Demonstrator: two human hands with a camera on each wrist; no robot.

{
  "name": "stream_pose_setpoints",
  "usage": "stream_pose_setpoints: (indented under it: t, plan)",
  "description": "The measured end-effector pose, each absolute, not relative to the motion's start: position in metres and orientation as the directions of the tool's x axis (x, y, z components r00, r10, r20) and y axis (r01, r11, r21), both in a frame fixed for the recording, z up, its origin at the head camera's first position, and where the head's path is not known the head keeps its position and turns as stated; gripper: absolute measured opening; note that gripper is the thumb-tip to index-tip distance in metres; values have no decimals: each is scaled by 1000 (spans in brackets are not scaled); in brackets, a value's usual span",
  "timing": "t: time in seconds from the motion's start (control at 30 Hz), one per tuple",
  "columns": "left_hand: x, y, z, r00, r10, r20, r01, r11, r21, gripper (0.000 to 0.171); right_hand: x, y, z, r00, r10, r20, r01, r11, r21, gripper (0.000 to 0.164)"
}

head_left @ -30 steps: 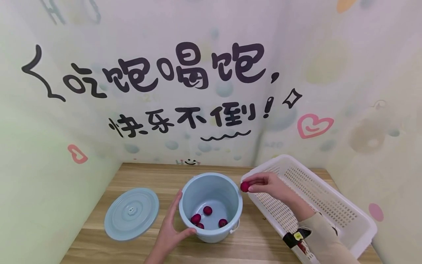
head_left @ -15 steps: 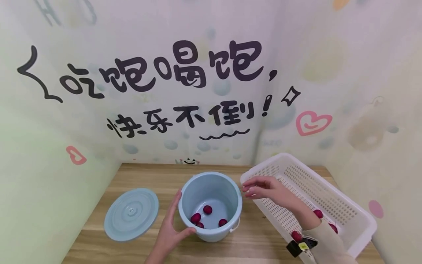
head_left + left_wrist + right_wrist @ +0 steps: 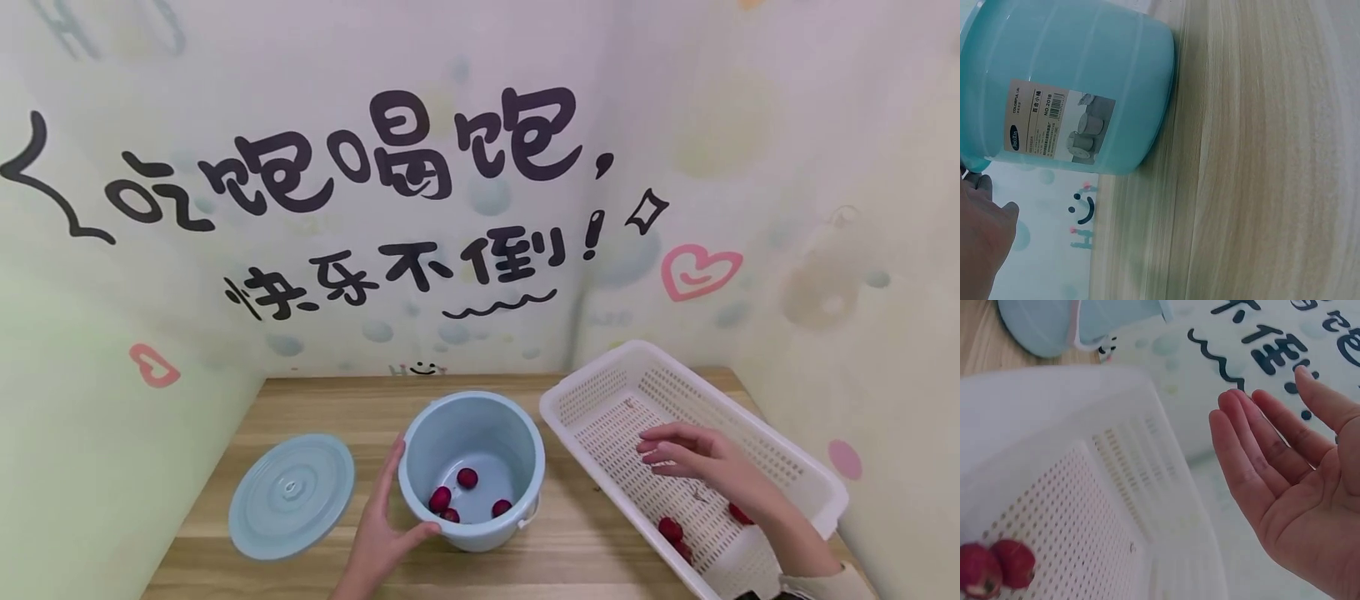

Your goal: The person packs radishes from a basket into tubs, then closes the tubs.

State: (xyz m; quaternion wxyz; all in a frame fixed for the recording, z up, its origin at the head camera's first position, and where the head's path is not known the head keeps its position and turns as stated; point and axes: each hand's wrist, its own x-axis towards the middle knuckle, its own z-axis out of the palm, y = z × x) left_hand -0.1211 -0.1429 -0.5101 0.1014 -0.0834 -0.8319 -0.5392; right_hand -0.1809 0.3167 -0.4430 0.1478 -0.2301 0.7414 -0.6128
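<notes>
My left hand (image 3: 382,525) grips the left side of a light blue plastic bucket (image 3: 405,479), thumb at the front rim and fingers farther back. The left wrist view shows the bucket (image 3: 1129,81) from the side with its label, and part of the left hand (image 3: 982,231) at the rim. Several small, round, dark red fruits, like hawthorns (image 3: 467,477), lie on the bucket's bottom. My right hand (image 3: 712,462) is over a white perforated basket (image 3: 600,475), fingers loosely extended and holding nothing; its palm shows in the right wrist view. More red fruits (image 3: 670,529) lie in the basket, some partly behind the forearm.
A round light blue lid (image 3: 291,496) lies on the wooden table (image 3: 352,408), left of the bucket. Behind the table rises a wall (image 3: 450,50) with black lettering and pink hearts. The bucket's white handle (image 3: 528,512) hangs at its right side.
One second ago my right hand held a red fruit beside the bucket rim. It has let go and moved right, over the basket. The left hand stays on the bucket.
</notes>
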Motion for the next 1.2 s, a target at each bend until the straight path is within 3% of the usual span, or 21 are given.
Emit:
stream_pose_setpoints:
  t: [0.33, 0.77, 1.03, 1.2]
  plan:
    - [-122, -140, -510, -975, -1, 224, 203, 418, 885, 115, -154, 352, -465, -841, -539, -50, -13, 111, -994, 35]
    - [-122, -141, -511, -973, 2, 232, 211, 427, 879, 115, -151, 366, -500, -741, -584, -331, 213, 263, -941, 39]
    - [-122, -141, -511, -973, 6, 230, 210, 434, 876, 116, -153, 359, -510, -644, -676, -359, 253, 256, -933, 34]
    - [-122, -140, -510, -974, 0, 228, 206, 436, 876, 116, -154, 359, -513, -616, -698, -366, 271, 248, -930, 31]
